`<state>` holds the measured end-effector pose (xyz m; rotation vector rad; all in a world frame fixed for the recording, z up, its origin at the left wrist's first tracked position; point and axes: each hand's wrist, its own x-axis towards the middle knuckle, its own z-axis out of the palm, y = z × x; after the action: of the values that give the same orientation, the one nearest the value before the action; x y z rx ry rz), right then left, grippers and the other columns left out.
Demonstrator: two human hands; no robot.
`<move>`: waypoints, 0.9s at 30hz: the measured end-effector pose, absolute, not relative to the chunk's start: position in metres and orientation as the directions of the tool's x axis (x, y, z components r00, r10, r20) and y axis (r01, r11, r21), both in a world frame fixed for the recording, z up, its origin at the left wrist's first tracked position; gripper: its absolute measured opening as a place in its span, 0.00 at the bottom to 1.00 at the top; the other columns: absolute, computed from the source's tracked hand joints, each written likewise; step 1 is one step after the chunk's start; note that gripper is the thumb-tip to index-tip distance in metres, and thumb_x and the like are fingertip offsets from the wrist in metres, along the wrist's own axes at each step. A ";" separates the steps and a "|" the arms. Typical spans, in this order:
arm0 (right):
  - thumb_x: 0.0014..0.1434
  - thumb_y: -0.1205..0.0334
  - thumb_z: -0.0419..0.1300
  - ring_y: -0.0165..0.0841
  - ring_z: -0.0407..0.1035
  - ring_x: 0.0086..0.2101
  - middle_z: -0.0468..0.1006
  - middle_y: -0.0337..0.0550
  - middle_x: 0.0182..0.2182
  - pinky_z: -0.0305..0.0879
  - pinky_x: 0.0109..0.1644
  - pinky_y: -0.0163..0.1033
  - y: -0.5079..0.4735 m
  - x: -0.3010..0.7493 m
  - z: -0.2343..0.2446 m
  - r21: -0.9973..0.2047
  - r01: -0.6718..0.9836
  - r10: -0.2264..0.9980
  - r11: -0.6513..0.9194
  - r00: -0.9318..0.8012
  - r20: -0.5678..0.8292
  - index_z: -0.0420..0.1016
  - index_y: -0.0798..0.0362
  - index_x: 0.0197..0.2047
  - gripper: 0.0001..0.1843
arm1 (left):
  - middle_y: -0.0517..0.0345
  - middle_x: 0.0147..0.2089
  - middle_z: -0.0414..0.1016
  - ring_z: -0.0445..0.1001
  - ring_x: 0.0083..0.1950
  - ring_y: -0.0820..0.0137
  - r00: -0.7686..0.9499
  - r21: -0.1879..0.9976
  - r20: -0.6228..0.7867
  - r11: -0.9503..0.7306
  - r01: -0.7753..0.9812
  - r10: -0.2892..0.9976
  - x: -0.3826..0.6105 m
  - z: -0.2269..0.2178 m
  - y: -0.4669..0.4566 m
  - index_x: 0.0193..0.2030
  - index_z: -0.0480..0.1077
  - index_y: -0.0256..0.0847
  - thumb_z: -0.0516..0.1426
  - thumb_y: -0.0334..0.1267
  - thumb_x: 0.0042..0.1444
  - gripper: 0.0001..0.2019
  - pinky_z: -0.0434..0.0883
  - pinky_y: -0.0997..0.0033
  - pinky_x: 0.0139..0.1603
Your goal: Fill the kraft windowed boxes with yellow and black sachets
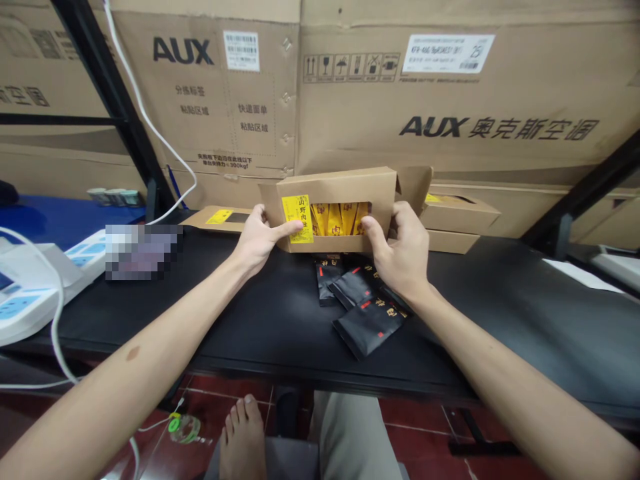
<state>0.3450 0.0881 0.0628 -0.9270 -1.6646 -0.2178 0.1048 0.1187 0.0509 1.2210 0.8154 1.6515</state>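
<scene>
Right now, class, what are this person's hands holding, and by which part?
The left hand and right hand grip a brown windowed cardboard box by its two ends, thumbs on the front face.

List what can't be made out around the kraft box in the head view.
Head view:
Pixelated patch on the black table: blurred, so whatever is there cannot be told.
Yellow packets in the kraft box: the box walls hide all but the window's part.
Black sachets: the right hand covers some; their small print is too small to read.
White device: cut off by the left edge.
</scene>
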 end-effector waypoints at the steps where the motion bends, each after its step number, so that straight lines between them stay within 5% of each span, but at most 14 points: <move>1: 0.69 0.43 0.56 0.39 0.72 0.39 0.77 0.46 0.38 0.72 0.47 0.49 0.088 0.345 0.063 -0.319 0.672 0.453 0.668 -0.028 0.891 0.68 0.49 0.39 0.17 | 0.50 0.49 0.85 0.82 0.56 0.53 -0.098 0.885 0.360 -0.373 -0.278 0.928 0.105 0.051 0.118 0.43 0.71 0.41 0.79 0.41 0.28 0.34 0.75 0.45 0.65; 9: 0.69 0.42 0.57 0.41 0.72 0.37 0.77 0.46 0.35 0.72 0.45 0.52 0.090 0.350 0.065 -0.350 0.679 0.438 0.645 0.047 0.898 0.69 0.48 0.38 0.18 | 0.45 0.50 0.86 0.79 0.62 0.48 0.001 0.890 0.348 -0.329 -0.317 0.938 0.097 0.056 0.114 0.44 0.80 0.39 0.74 0.54 0.44 0.26 0.74 0.45 0.66; 20: 0.68 0.40 0.57 0.40 0.71 0.34 0.77 0.45 0.34 0.71 0.42 0.51 0.093 0.352 0.066 -0.348 0.691 0.440 0.634 0.048 0.897 0.69 0.48 0.37 0.20 | 0.47 0.53 0.84 0.80 0.59 0.47 -0.024 0.853 0.493 -0.488 -0.185 0.870 0.089 0.056 0.114 0.46 0.78 0.41 0.71 0.54 0.48 0.24 0.76 0.47 0.61; 27: 0.67 0.37 0.58 0.40 0.69 0.32 0.74 0.43 0.30 0.71 0.41 0.51 0.092 0.353 0.066 -0.383 0.685 0.451 0.620 0.087 0.888 0.71 0.48 0.38 0.22 | 0.49 0.61 0.80 0.73 0.68 0.46 0.090 0.842 0.509 -0.474 -0.256 0.856 0.100 0.062 0.099 0.60 0.73 0.45 0.70 0.52 0.51 0.31 0.71 0.47 0.68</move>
<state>0.3530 0.0921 0.0657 -0.9842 -1.5482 -0.2244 0.0995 0.0991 0.0622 1.4596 0.6307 1.5481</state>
